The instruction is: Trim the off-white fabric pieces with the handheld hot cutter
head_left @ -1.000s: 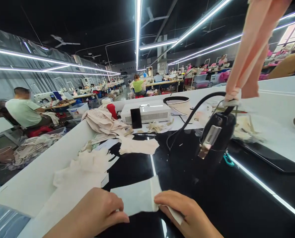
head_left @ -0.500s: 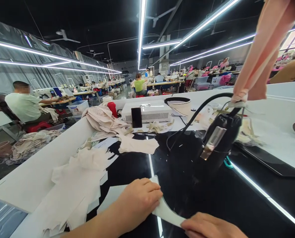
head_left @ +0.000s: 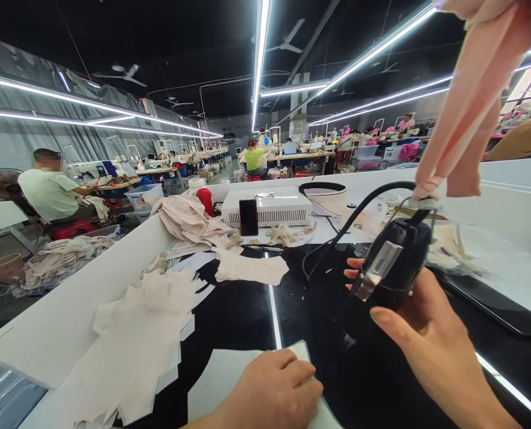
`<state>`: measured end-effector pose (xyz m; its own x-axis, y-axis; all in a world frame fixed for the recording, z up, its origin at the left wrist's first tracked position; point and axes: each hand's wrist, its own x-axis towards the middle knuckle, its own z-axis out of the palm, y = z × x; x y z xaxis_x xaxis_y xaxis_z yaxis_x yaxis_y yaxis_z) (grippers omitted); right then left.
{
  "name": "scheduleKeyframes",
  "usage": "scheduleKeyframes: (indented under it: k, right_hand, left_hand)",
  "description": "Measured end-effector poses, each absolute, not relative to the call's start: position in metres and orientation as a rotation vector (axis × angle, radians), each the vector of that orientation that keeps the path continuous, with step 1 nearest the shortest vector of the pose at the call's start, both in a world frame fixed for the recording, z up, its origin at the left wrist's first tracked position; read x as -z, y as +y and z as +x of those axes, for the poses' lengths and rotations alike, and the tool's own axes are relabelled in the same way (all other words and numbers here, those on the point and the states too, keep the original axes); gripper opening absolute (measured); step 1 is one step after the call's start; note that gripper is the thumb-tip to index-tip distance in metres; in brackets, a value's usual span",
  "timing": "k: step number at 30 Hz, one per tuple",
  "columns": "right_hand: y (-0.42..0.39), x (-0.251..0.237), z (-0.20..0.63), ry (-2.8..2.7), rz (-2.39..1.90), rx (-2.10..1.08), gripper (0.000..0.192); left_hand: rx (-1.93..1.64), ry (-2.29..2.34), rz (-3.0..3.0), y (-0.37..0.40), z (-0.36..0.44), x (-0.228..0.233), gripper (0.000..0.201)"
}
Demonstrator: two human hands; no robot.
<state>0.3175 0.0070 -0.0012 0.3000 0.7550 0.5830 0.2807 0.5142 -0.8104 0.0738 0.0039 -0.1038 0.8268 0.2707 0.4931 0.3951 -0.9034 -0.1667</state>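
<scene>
My left hand (head_left: 280, 384) presses down with curled fingers on the edge of a pale flat cut piece (head_left: 223, 372), which lies on the glossy black tabletop (head_left: 230, 319). My right hand (head_left: 430, 333) is wrapped around a black handheld electric cutter (head_left: 402, 253), its thumb on the near side and fingertips showing on the far left. The cutter hangs from a pink cloth strip (head_left: 466, 101), tilted, with a black cable (head_left: 350, 214) curving off to the left. Its lower tip stands out dark and blurred against the tabletop.
Left of the black surface lie stacked beige fabric pieces (head_left: 131, 339); a single beige piece (head_left: 252, 268) is farther off. Behind are a phone (head_left: 248, 217), a white vented box (head_left: 287, 208) and a fabric heap (head_left: 189, 223). A co-worker (head_left: 53, 185) sits at left.
My right hand has let go of the pale piece's right end and moved up to grasp the hanging cutter. My left hand, still on the piece, has shifted slightly right and nearer.
</scene>
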Motion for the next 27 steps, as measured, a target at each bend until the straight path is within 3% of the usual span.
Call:
scheduleKeyframes:
  k: [4, 12, 17, 27]
  right_hand:
    - [0.010, -0.015, 0.295, -1.182, -0.997, -0.423, 0.042]
    - [0.014, -0.018, 0.275, -1.247, -0.934, -0.405, 0.042]
    - [0.025, -0.005, 0.266, -1.182, -0.786, -0.517, 0.034]
    - [0.041, 0.003, 0.256, -1.167, -0.610, -0.678, 0.037]
  left_hand:
    - [0.870, -0.546, -2.686, -0.001, 0.077, 0.096, 0.007]
    - [0.794, -0.680, -2.694, -0.012, 0.074, 0.082, 0.009]
    - [0.898, -0.647, -2.616, -0.017, 0.077, 0.087, 0.017]
    - [1.071, -0.662, -2.507, -0.020, 0.082, 0.089, 0.023]
